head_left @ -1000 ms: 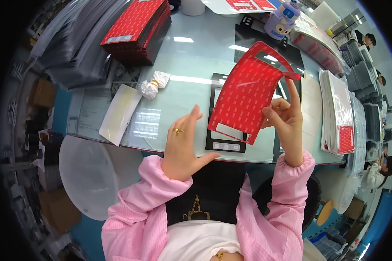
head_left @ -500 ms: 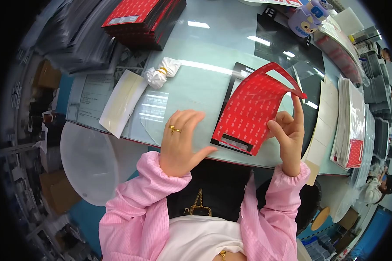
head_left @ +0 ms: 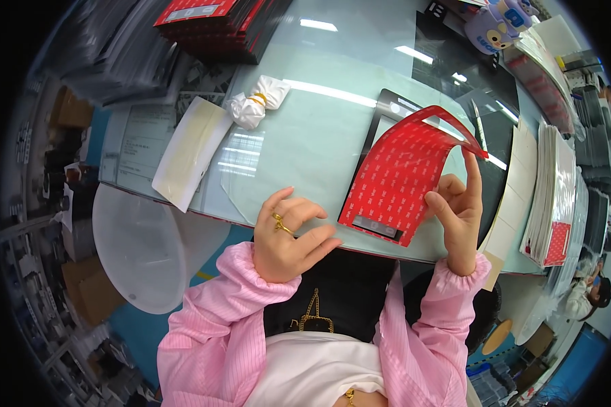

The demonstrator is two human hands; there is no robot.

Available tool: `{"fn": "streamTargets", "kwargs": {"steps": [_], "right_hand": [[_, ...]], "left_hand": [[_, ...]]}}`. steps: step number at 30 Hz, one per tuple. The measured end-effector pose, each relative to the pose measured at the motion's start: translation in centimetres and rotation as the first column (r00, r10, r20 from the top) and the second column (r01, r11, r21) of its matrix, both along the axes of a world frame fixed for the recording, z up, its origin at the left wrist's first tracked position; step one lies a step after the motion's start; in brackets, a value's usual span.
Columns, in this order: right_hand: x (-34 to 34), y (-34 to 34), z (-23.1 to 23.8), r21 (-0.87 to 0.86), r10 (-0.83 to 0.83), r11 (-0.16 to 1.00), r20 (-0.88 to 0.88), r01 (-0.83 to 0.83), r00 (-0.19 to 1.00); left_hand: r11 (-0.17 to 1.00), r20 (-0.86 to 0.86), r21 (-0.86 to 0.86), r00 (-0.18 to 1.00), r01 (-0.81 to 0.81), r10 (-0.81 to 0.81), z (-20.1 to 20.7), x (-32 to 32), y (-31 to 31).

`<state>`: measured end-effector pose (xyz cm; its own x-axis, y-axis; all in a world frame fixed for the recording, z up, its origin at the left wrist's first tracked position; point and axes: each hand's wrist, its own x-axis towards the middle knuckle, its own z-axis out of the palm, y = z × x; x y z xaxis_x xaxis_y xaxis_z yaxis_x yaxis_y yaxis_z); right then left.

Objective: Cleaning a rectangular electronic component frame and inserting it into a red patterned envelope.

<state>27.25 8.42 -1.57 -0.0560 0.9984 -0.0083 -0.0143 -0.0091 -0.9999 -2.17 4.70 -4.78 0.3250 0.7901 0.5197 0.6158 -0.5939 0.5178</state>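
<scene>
My right hand [head_left: 458,217] pinches the red adhesive sheet [head_left: 404,180], thin, floppy, best held by its edge; left hand [head_left: 288,234] rests empty, half-curled, on the desk [head_left: 319,129]

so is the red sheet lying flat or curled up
Curled up: the red sheet arches off the glass table, its far edge lifted by the right hand, its near edge down.

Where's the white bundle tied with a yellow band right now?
In the head view, the white bundle lies on the glass table, upper left of the left hand, just right of the cream sheet.
</scene>
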Motion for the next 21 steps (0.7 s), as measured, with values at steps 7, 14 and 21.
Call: {"fn": "streamTargets", "kwargs": {"steps": [7,14,21], "right_hand": [[-0.44,0.01,-0.18,-0.004,-0.018,1.0,-0.021,0.018,1.0],[-0.44,0.01,-0.1,-0.036,-0.021,0.999,0.007,0.021,1.0],[-0.38,0.02,-0.15,-0.031,-0.02,0.999,0.004,0.02,1.0]], "left_hand": [[0.999,0.01,0.031,1.0,0.011,-0.011,-0.44,-0.17,-0.05],[0.999,0.011,0.045,1.0,0.007,-0.008,-0.48,-0.11,-0.03],[0.999,0.015,0.04,1.0,-0.003,0.002,-0.46,0.01,-0.06]]}}
